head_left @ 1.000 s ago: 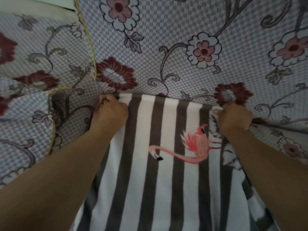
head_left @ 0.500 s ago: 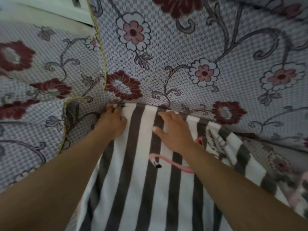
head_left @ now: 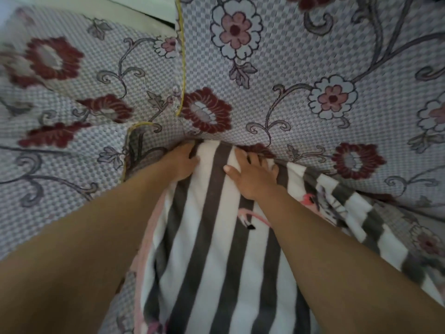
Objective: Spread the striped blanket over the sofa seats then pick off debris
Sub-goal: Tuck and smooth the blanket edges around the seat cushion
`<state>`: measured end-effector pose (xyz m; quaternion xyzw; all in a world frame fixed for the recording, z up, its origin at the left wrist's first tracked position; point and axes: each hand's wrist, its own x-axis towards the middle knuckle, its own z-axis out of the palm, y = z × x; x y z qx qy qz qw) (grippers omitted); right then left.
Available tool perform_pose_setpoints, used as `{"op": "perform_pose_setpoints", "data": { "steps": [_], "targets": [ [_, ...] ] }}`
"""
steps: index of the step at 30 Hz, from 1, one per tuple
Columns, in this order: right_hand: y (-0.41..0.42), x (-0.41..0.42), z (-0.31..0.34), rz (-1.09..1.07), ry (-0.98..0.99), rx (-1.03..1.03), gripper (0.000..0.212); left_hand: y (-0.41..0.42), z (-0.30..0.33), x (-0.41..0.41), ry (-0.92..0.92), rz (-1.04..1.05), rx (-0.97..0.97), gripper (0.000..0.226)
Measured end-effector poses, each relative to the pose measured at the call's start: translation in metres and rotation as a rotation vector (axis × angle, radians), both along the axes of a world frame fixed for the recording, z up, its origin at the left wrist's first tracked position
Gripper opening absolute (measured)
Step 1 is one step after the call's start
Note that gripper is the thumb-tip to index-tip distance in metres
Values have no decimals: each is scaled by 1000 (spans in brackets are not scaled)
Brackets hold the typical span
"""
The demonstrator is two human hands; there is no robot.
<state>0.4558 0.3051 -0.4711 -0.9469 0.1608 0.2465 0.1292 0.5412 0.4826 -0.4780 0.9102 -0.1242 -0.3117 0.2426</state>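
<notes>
Two hands work the far edge of the striped blanket (head_left: 216, 237) at the frame's centre, where the sofa (head_left: 301, 56) seat meets its floral backrest: the left hand (head_left: 179, 162) is curled, gripping the edge, and the right hand (head_left: 252, 174) lies flat, fingers spread, holding nothing. Stripes run from the viewer toward that crease. Bunched, unspread cloth trails to the lower right, nearer the right hand, so spreading probably goes that way.

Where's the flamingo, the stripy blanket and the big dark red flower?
flamingo (head_left: 250, 219): head view, its pink neck near the beak.
blanket (head_left: 204, 249): head view, a grey stripe.
red flower (head_left: 206, 109): head view, its pale middle, on the sofa back.
</notes>
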Motion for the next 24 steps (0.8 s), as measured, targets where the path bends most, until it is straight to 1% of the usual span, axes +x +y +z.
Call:
{"op": "perform_pose_setpoints", "data": {
  "steps": [2, 3, 6, 8, 11, 12, 14, 16, 18, 19, 21, 22, 23, 24],
  "targets": [
    [11, -11, 9, 7, -16, -17, 58, 21, 7, -33, -89, -12, 10, 64],
    [18, -18, 13, 11, -32, -12, 56, 30, 11, -49, -82, 0, 53, 64],
    [39, -41, 33, 78, -31, 30, 59, 52, 30, -98, -5, 190, 151, 58],
    [52, -55, 45, 131, 7, 59, 62, 58, 37, -126, -8, 268, 175, 52],
    [69, -71, 53, 166, 78, 117, 60, 70, 48, -153, -35, 322, 154, 60],
    [73, -74, 54, 173, 103, 128, 60, 77, 51, -154, -74, 321, 157, 63],
    [74, -74, 53, 185, 137, 141, 62, 91, 57, -151, -196, 248, 228, 61],
    [73, -71, 54, 195, 159, 148, 63, 100, 55, -149, -368, 131, 329, 49],
    [73, -70, 55, 201, 175, 151, 63, 99, 56, -153, -454, 37, 460, 40],
    [73, -70, 56, 207, 181, 152, 63, 97, 56, -156, -441, 13, 499, 42],
    [72, -71, 57, 218, 192, 151, 63, 89, 53, -165, -466, -69, 517, 53],
    [71, -71, 58, 220, 193, 150, 62, 85, 52, -170, -495, -144, 497, 59],
    [71, -71, 58, 220, 186, 145, 61, 80, 53, -175, -479, -206, 466, 65],
    [71, -70, 59, 226, 162, 131, 60, 76, 52, -179, -426, -226, 422, 68]
  ]
}}
